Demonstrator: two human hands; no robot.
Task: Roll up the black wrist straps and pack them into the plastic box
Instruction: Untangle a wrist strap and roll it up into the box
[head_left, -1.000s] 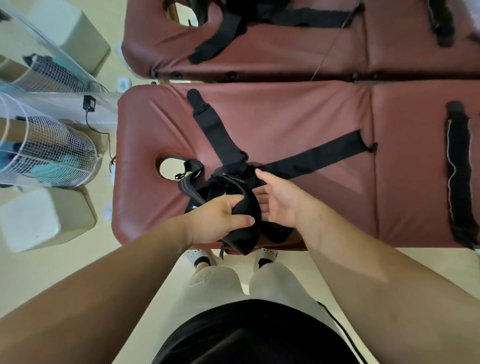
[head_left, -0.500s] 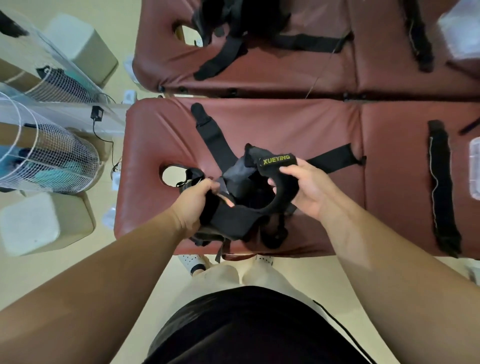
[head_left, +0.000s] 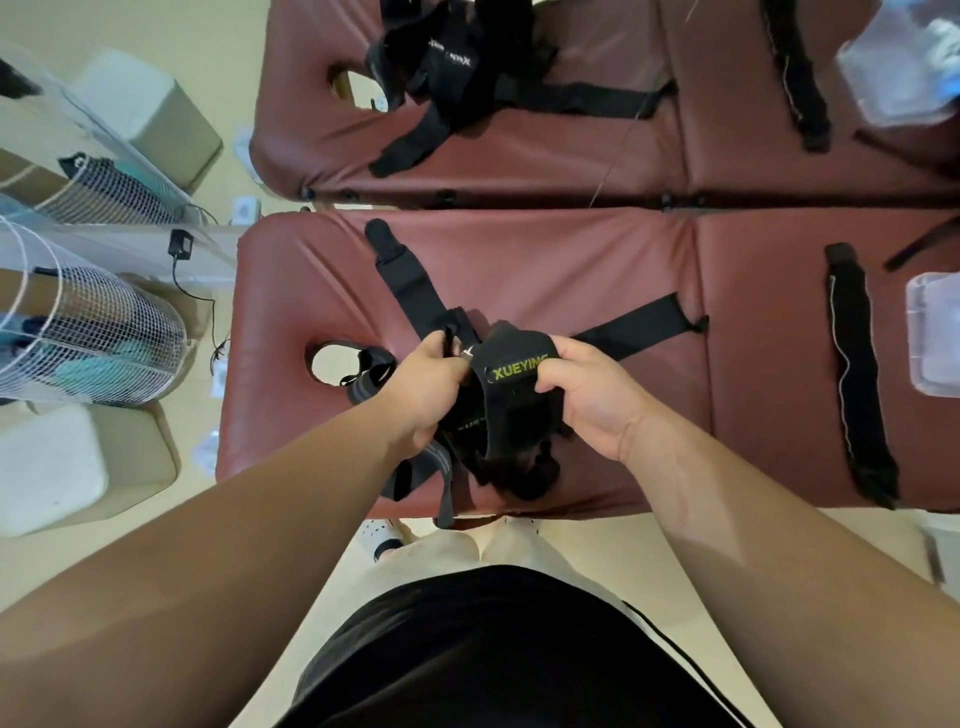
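Observation:
A black wrist strap (head_left: 506, 395) with yellow lettering is held over the near edge of the dark red padded bench (head_left: 571, 270). My left hand (head_left: 423, 387) grips its left end, and my right hand (head_left: 587, 392) pinches the lettered part between thumb and fingers. A tangle of more black straps (head_left: 519, 470) hangs below my hands. Two long strap tails (head_left: 410, 283) spread out from the bundle over the bench. Another flat black strap (head_left: 857, 374) lies at the right. The clear plastic box (head_left: 932, 332) sits at the right edge, partly cut off.
A second padded bench (head_left: 649, 119) behind carries another heap of black straps (head_left: 452, 67) and a clear bag (head_left: 904, 67) at top right. A white wire-guard fan (head_left: 88, 327) and beige foam blocks (head_left: 62, 462) stand on the floor at the left.
Both hands lifted the strap bundle from the bench edge and turned it, so the yellow lettering now faces up. The right hand shifted its pinch onto the lettered part.

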